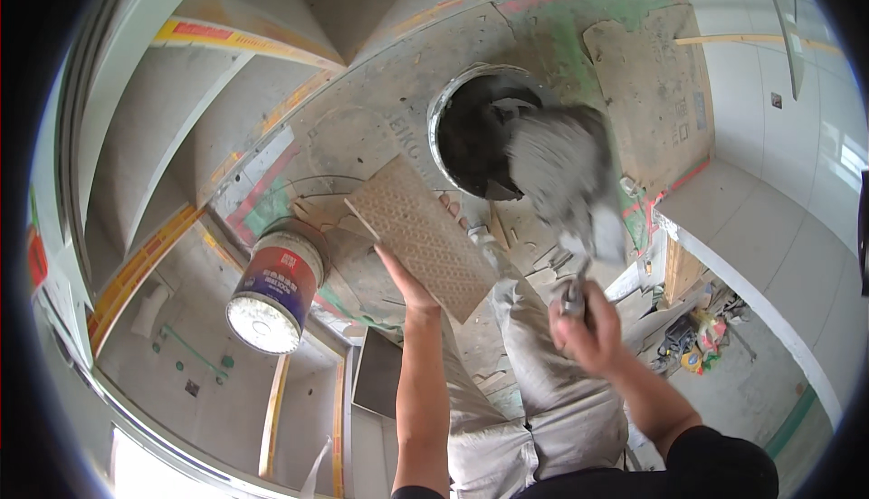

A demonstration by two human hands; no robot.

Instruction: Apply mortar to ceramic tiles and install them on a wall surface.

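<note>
My left hand [409, 287] grips a rectangular tile [422, 238] by its lower left edge, with the ribbed, brownish back facing up. In my right hand [590, 329] is the handle of a trowel [574, 298]. Grey mortar [561, 160] covers its blade and is smeared by motion, so the blade's outline is hard to make out. Behind the trowel stands a round bucket [435, 128] with a mortar-crusted rim and dark grey contents. The loaded blade overlaps the bucket's right side in view. Tile and trowel are apart.
A white pail with a red and blue label [282, 273] is at the left by wooden-edged partitions. Worn protective sheeting [647, 83] and scraps cover the floor. A white-tiled ledge [751, 228] runs along the right, with a litter heap [692, 341] below it.
</note>
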